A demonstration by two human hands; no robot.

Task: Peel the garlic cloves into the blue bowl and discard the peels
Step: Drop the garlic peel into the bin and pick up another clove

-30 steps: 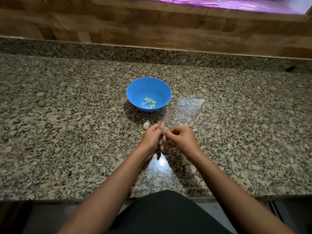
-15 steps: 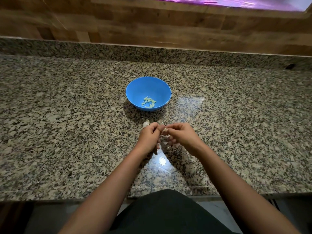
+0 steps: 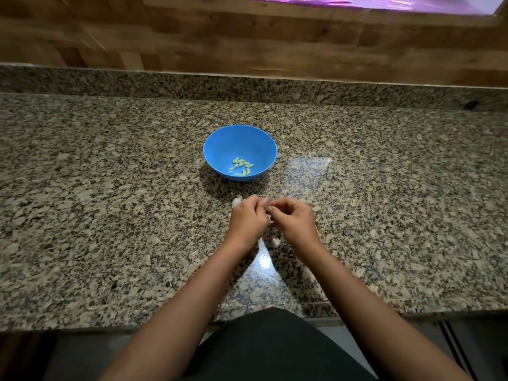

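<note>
**Garlic peeling partway done, both hands working on a clove in front of the bowl**

Seen from above, a person stands at a speckled granite counter [image 3: 110,215]. A small pale scrap, likely a peel [image 3: 276,241], lies on the counter nearest the person, between the wrists. Just beyond it, the left hand [image 3: 247,220] and right hand [image 3: 294,220] meet, fingers curled and pinching something small between their tips. It is probably a clove, though too hidden to tell. A whole garlic piece [image 3: 236,201] rests on the counter touching the far side of the left hand. Farther on, near the hands, sits the blue bowl [image 3: 220,147], holding about a dozen peeled cloves [image 3: 241,166]. So some garlic is peeled; at least one piece remains, and the peels look not yet discarded. No brands, labels or writing can be read.
</note>
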